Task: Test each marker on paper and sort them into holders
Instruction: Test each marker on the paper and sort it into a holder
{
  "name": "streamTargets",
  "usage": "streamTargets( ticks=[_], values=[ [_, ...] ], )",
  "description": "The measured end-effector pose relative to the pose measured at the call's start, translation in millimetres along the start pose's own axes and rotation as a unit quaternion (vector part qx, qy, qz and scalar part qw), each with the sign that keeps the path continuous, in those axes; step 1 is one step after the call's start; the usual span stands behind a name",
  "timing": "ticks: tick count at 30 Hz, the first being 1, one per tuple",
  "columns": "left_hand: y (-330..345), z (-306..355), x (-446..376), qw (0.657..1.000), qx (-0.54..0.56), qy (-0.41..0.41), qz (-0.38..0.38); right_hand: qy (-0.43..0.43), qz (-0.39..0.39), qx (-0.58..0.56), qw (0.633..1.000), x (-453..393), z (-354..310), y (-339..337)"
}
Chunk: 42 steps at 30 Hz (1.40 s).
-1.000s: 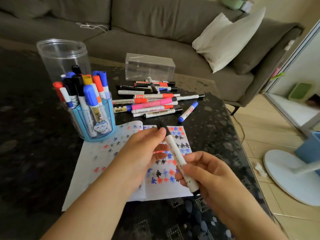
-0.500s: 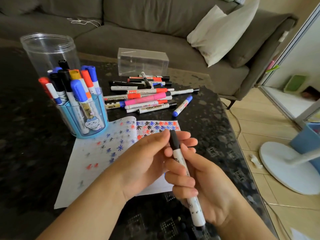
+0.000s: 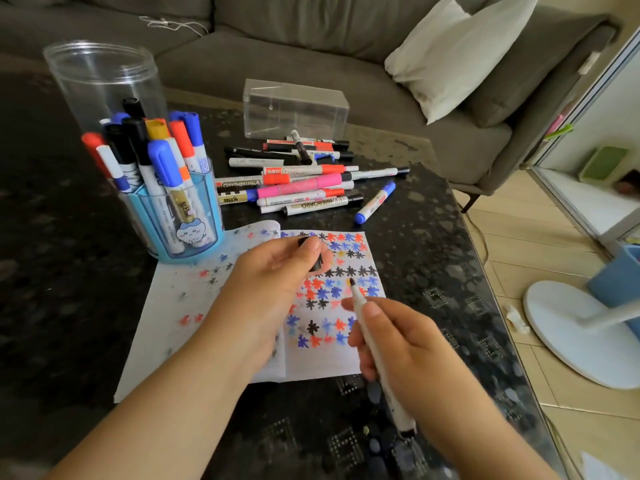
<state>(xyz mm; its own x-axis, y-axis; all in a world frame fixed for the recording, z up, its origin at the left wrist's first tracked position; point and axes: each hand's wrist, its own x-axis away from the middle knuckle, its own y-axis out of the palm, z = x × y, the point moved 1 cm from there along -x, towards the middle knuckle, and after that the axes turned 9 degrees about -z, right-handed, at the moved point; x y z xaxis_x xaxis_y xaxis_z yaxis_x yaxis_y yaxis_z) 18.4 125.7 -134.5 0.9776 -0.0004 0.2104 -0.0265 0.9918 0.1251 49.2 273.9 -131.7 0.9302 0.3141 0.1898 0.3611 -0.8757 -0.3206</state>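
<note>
A grey sofa (image 3: 311, 39) with a white cushion (image 3: 457, 53) fills the top of the frame behind the dark tabletop (image 3: 433, 244). At centre, the right hand (image 3: 412, 355) grips an uncapped marker (image 3: 374, 348), tip over the star-covered paper (image 3: 325, 306); the left hand (image 3: 273, 275) pinches its black cap (image 3: 311, 252). At left, a blue holder (image 3: 180, 216) is packed with markers; a clear box (image 3: 294, 109) sits behind the loose marker pile (image 3: 304, 178).

The word "WHITEBOARD" can be read on two markers in the pile in the middle of the frame. One is a marker with a black cap (image 3: 323, 203), where the word sits upside down. The other is a marker with an orange cap (image 3: 249, 182). The rest of the writing is too small to read.
</note>
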Motion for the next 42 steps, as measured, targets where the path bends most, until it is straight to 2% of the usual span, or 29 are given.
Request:
streamTargets(
  ticks=[3, 6, 8, 11, 13, 15, 18, 20, 22, 28, 32, 42],
  values=[
    [-9, 0, 2, 0.989, -0.139, 0.04, 0.022, 0.017, -0.003, -0.07, 0.997, 2, 3, -15],
    [-9, -2, 5, 0.964, -0.257, 0.064, -0.016, 0.026, 0.031, -0.165, 0.985, 4, 9, -27],
    [-7, -4, 6, 0.948, -0.31, 0.063, -0.037, 0.04, 0.037, -0.257, 0.965, 6, 11, -33],
    [-5, -8, 6, 0.934, -0.349, 0.062, -0.054, 0.068, 0.027, -0.399, 0.914, 6, 17, -42],
    [-4, -10, 4, 0.926, -0.369, 0.059, -0.059, 0.062, 0.016, -0.429, 0.901, 6, 19, -43],
    [-2, -13, 3, 0.919, -0.385, 0.061, -0.064, 0.051, 0.017, -0.399, 0.916, 6, 24, -45],
    [1, -13, 2, 0.912, -0.399, 0.065, -0.07, 0.017, 0.044, -0.222, 0.974, 7, 26, -45],
    [0, -11, 1, 0.91, -0.405, 0.062, -0.07, -0.007, 0.071, -0.124, 0.99, 7, 26, -42],
    [-3, -8, 1, 0.908, -0.409, 0.059, -0.069, -0.018, 0.076, -0.105, 0.991, 4, 23, -34],
    [-22, -5, 4, 0.906, -0.413, 0.062, -0.061, -0.074, 0.021, -0.042, 0.996, -3, 19, 12],
    [-36, -6, 8, 0.915, -0.393, 0.051, -0.07, -0.082, 0.017, 0.005, 0.996, -6, 23, 33],
    [-43, -9, 12, 0.902, -0.419, 0.04, -0.1, -0.09, 0.017, 0.064, 0.994, -8, 27, 45]
  ],
)
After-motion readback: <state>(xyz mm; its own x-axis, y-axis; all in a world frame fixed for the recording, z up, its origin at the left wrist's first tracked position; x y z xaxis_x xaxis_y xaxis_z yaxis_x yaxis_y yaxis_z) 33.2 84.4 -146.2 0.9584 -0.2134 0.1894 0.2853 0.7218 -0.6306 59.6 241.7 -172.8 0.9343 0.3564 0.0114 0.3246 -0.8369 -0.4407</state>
